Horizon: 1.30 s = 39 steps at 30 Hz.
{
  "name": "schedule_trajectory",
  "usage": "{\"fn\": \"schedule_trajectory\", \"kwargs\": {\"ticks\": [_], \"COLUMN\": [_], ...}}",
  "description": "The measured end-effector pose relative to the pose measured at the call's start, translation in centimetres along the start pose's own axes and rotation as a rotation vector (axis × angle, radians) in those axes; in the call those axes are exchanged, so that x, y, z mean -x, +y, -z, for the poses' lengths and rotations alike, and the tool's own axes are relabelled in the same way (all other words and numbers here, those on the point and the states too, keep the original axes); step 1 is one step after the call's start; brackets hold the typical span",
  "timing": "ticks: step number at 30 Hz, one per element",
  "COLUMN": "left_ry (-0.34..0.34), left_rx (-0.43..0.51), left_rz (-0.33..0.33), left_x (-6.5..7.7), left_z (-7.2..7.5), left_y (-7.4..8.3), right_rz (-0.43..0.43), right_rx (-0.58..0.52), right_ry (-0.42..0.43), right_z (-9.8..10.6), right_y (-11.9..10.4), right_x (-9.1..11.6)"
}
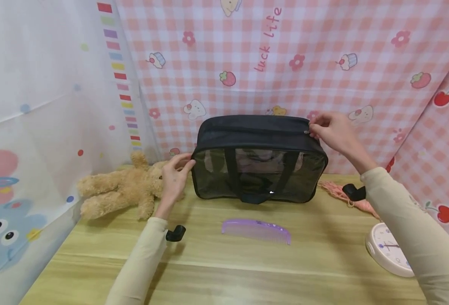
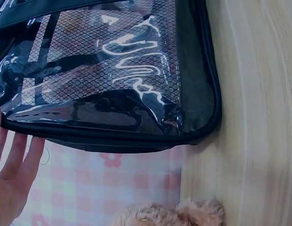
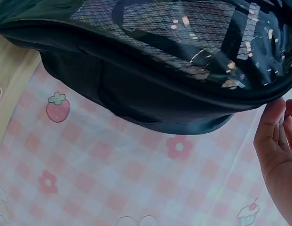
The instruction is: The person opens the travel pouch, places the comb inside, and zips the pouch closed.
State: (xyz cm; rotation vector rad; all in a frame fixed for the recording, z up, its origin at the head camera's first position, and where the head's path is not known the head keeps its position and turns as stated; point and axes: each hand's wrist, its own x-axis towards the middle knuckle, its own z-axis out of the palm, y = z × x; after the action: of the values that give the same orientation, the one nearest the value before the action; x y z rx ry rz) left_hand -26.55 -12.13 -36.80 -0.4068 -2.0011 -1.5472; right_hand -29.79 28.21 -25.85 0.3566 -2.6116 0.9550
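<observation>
A black toiletry bag [image 1: 260, 169] with a see-through front stands upright on the table, its two handles hanging down the front. At its upper left edge, my left hand [image 1: 174, 176] pinches the rim, the fingers reaching behind it in the left wrist view. My right hand [image 1: 334, 131] is at the top right corner, thumb and fingertips pinched together at the small metal zipper pull [image 1: 307, 132]. The right wrist view hides the pull itself. Mesh [image 2: 108, 52] shows through the clear panel.
A tan teddy bear [image 1: 133, 186] lies left of the bag. In front is a purple comb [image 1: 256, 231]. To the right are a bundle of pink yarn [image 1: 338, 192] and a white round clock [image 1: 386, 250], partly behind the right sleeve. A checked curtain [image 1: 285, 55] hangs behind.
</observation>
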Motion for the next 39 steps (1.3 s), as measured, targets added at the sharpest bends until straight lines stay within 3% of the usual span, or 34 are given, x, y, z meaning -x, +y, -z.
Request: {"fn": "schedule_trajectory", "kwargs": {"ticks": [7, 11, 15, 22, 27, 31, 38, 39], "left_ry": [-0.045, -0.043, -0.034, -0.025, -0.029, -0.027, -0.054, -0.058], "left_rx": [0.003, -0.003, -0.017, -0.007, -0.007, -0.014, -0.009, -0.008], "left_rz": [0.027, 0.060, 0.047, 0.035, 0.022, 0.002, 0.001, 0.000], "left_x": [-0.5, -0.5, -0.7, -1.2, -1.3, -1.5, -1.0, -1.0], "left_z": [0.1, 0.1, 0.1, -0.1, 0.0, -0.1, 0.2, 0.2], "left_y": [-0.3, -0.4, -0.5, -3.8, -4.4, -4.2, 0.1, 0.1], "right_rz": [0.002, 0.046, 0.071, 0.111, 0.135, 0.163, 0.157, 0.161], "right_rx": [0.015, 0.005, 0.001, 0.056, 0.058, 0.042, 0.027, 0.023], "right_ry": [-0.095, -0.128, -0.136, -0.171, -0.186, -0.201, -0.246, -0.255], "right_z": [-0.8, -1.6, -2.1, -2.5, -3.1, -3.7, -5.1, -5.3], "right_y": [-1.8, -3.1, -4.3, -5.7, -6.9, -8.2, -10.5, -10.7], "right_x": [-1.2, -2.5, -3.6, -4.4, -5.2, -5.9, -7.0, -7.1]}}
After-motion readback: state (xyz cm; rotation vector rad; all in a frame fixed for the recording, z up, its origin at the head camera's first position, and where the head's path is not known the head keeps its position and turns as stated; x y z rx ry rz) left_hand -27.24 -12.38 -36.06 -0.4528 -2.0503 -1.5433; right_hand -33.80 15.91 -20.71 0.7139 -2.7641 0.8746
